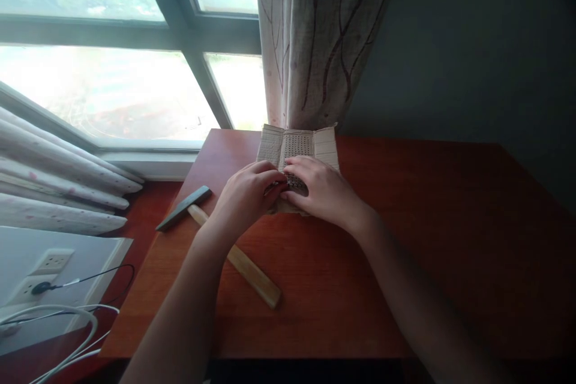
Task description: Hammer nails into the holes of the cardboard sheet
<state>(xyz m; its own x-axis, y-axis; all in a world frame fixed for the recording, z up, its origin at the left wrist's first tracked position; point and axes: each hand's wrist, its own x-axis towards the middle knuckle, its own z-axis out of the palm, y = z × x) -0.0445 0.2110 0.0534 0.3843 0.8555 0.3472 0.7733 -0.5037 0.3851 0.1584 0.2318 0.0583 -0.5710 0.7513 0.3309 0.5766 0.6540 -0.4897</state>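
Observation:
A small open cardboard box [297, 143] lies on the reddish wooden table [405, 252] near the curtain; its flaps are spread and rows of small dark pieces show inside. My left hand [249, 193] is curled at the box's near left edge, fingertips pinched on something small that I cannot make out. My right hand [320, 189] rests on the box's near right part, fingers bent down onto its contents. The two hands touch at the fingertips. A hammer [225, 246] with a dark metal head and pale wooden handle lies on the table under my left forearm.
A patterned curtain [319, 36] hangs just behind the box, beside a large window [112, 84]. A dark wall stands to the right. Left of the table are a folded pale fabric [54, 192], a wall socket [49, 264] and white cables [58, 324].

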